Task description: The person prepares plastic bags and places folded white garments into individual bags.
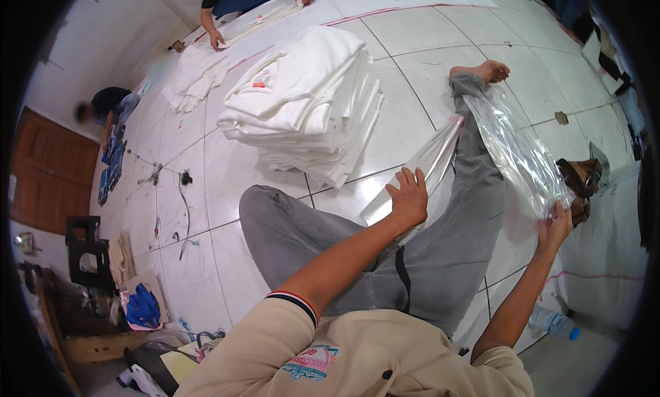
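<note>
My left hand (410, 199) lies with its fingers apart over a flat, shiny white bundle (440, 152) between my legs. The bundle looks like folded white cloth in clear plastic, partly hidden by the hand and forearm. Off to the right, my right hand (555, 226) is closed on the near end of some clear plastic bags (512, 153). These stretch along the outer side of my right leg, up toward my bare foot. A tall stack of folded white shirts (302, 94) stands on the floor ahead of my bent left knee; the top one has a red label at its collar.
Another person's hand (216, 39) handles white garments (196, 77) at the far side. A second person crouches far left near dark bundles (112, 164). Brown sandals (581, 180) and a plastic bottle (553, 323) lie to the right. A black stool (89, 252) stands at left.
</note>
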The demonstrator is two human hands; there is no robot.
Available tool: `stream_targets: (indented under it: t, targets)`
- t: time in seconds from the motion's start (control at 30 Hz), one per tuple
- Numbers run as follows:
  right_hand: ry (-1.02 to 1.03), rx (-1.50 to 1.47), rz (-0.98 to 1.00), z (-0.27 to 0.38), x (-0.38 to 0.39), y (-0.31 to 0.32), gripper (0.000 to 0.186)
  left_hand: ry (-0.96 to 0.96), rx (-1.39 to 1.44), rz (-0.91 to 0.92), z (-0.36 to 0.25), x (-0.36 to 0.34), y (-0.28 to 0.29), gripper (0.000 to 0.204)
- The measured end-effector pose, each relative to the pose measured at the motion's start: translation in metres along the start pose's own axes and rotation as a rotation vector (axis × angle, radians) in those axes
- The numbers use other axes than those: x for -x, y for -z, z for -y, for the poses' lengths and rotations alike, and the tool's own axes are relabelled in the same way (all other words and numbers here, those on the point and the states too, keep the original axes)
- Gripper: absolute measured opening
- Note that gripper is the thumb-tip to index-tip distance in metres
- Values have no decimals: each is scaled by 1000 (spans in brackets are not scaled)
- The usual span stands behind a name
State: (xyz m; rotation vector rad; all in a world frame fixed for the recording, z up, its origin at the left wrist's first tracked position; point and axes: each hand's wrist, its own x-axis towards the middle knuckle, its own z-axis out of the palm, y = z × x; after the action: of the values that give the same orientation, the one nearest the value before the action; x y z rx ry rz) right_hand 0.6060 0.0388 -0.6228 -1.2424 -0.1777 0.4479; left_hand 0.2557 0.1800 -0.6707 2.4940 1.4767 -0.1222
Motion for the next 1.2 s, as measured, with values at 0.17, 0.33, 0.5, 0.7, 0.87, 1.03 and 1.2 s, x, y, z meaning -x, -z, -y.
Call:
stream_targets:
  t: [0.17, 0.33, 0.5, 0.7, 0.87, 1.03, 1.2]
  targets:
    - [33, 49, 42, -3, 2, -3, 8, -20, 2, -27, 26, -3, -1, 91]
    - [73, 50, -11, -6, 8, -7, 12, -34, 130, 37, 32, 2, 4, 117]
    - [57, -21, 35, 7, 14, -14, 13, -161, 83, -16, 48, -10, 16, 111]
    - [62, 35, -8, 13, 21, -10, 11, -228, -18, -92, 68, -27, 6, 76]
    - [86, -5, 26, 7, 17, -10, 11, -280, -57, -217, 94, -29, 12, 59]
    - [124, 23, 84, 14, 13, -7, 11, -189, 219, 42, 125, -20, 104, 47]
    - [2, 101, -8, 18, 9, -9, 11, -307, 414, 160, 177, 82, 233, 42]
